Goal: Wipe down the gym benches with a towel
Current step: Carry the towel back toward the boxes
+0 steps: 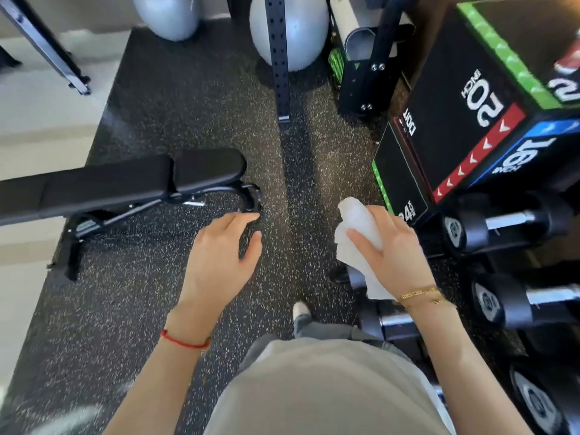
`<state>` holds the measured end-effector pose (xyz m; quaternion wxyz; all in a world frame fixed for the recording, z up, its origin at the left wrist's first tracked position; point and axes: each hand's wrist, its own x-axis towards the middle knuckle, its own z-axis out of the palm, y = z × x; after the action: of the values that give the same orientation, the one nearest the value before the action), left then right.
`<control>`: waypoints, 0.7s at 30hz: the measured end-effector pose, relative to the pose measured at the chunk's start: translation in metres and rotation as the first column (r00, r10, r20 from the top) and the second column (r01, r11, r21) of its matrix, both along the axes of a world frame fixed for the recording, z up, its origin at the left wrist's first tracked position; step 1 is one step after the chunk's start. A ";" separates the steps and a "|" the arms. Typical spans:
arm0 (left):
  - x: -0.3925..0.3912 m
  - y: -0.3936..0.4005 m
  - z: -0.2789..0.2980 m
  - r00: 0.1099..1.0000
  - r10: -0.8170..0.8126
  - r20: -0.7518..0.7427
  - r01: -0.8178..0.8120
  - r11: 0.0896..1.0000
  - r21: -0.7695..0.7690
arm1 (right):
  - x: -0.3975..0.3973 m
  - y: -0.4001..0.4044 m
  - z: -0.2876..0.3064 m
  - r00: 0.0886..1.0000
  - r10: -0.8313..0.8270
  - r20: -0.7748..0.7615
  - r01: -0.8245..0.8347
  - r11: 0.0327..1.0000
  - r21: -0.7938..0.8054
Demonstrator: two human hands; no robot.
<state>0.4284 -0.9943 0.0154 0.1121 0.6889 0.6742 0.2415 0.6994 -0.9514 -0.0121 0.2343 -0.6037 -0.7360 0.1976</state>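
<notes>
The fingers (365,238) of the right hand (394,255) are curling round a white towel (354,227), gripping it bunched, with a loose end hanging below the palm toward the wrist. That wrist is wearing thin gold bracelets (420,295). The left hand (219,262) is holding nothing; its fingers (243,219) are lying relaxed and slightly spread, hovering over the floor just beside the near end of the bench frame. A red string (183,339) is circling the left wrist.

The black padded bench (125,180) is standing to the left on the speckled rubber floor (131,309), its flat surface well apart from the towel. To the right, dumbbells (502,221) are sitting on a rack, with a black plyo box (464,120) marked 20 INCH and 16 INCH behind them. Farther off, a perforated black upright (277,58) is rising in front of a grey exercise ball (301,32), and a second ball (169,14) is sitting to its left.
</notes>
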 end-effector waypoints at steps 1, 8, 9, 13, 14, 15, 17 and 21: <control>-0.001 0.023 0.001 1.000 -0.008 0.000 0.008 1.000 0.006 | 0.000 0.021 0.003 1.000 -0.007 0.004 0.007 1.000 0.004; -0.005 0.167 -0.004 0.997 -0.071 0.006 0.071 0.997 -0.007 | -0.002 0.138 0.012 0.995 -0.094 0.039 0.094 0.995 0.020; -0.005 0.188 -0.007 0.996 -0.092 0.009 0.092 0.996 -0.013 | -0.002 0.153 0.009 0.993 -0.106 0.043 0.106 0.994 0.005; -0.006 0.275 -0.017 0.984 -0.177 0.005 0.177 0.984 -0.005 | -0.006 0.221 -0.001 0.986 -0.166 0.031 0.167 0.986 -0.025; -0.006 0.298 -0.018 0.981 -0.195 0.000 0.195 0.981 -0.002 | -0.008 0.238 -0.003 0.983 -0.183 0.028 0.184 0.983 -0.025; -0.006 0.322 -0.018 0.977 -0.213 -0.006 0.213 0.977 0.002 | -0.009 0.257 -0.004 0.979 -0.201 0.025 0.202 0.979 -0.019; -0.007 0.373 -0.017 0.966 -0.257 -0.014 0.257 0.966 0.012 | -0.013 0.296 -0.006 0.970 -0.241 0.021 0.241 0.970 -0.010; -0.005 0.474 -0.012 0.937 -0.349 -0.014 0.349 0.937 0.015 | -0.018 0.373 -0.005 0.941 -0.338 0.008 0.338 0.941 0.022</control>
<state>0.4236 -0.5206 0.0036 0.1433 0.7999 0.5398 0.2198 0.6819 -0.5788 -0.0170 0.2667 -0.7197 -0.6247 0.1437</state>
